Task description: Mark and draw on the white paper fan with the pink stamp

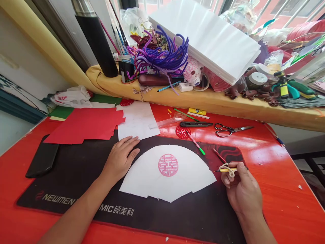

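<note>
A fan-shaped piece of white paper lies on the black desk mat, with a round pink lattice design drawn at its upper middle. My left hand rests flat at the paper's upper left edge, fingers stretched out and reaching the lower edge of a white sheet. Between the fingers and thumb of my right hand is a yellow pencil with a cream string looped round it. Its tip points left, close to the fan's right corner. A dark red pencil lies just beyond that hand.
Red paper and a black phone-like slab lie at the left. Scissors, a black utility knife, a red round cutout and a pink-green pen lie behind the fan. The sill holds a tall black flask and purple pipe cleaners.
</note>
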Demonstrator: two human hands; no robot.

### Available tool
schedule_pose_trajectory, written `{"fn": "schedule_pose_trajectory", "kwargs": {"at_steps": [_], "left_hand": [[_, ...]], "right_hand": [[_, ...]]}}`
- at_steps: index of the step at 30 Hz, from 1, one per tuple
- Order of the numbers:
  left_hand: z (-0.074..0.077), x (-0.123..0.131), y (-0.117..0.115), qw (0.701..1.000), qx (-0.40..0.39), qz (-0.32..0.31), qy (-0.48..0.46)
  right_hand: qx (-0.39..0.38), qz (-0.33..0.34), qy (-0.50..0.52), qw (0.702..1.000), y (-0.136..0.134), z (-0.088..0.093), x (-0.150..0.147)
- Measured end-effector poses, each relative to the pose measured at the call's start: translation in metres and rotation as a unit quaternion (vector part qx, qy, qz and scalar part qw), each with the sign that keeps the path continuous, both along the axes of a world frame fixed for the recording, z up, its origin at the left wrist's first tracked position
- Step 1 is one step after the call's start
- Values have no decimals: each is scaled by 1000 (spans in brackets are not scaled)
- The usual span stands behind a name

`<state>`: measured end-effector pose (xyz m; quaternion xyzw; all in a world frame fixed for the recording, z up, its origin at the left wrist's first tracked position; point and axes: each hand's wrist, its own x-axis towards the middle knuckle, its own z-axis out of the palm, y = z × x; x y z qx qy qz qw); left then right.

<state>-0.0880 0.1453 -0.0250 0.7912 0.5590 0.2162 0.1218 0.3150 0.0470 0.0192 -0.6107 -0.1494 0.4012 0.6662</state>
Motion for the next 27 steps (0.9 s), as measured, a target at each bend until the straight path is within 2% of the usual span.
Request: {"fn": "schedule_pose_trajectory", "kwargs": {"at_steps": [12, 21, 27], "left_hand": [[0, 0, 1, 1000, 10, 10, -21], [13, 1, -3, 996, 70, 5, -56], [15, 1, -2, 993, 87, -2, -85]], "right_hand": [[6, 13, -13, 1000, -2, -2, 2], [13, 19, -6, 1000, -1, -2, 1], [33, 26, -1, 999, -2, 0, -2]]}}
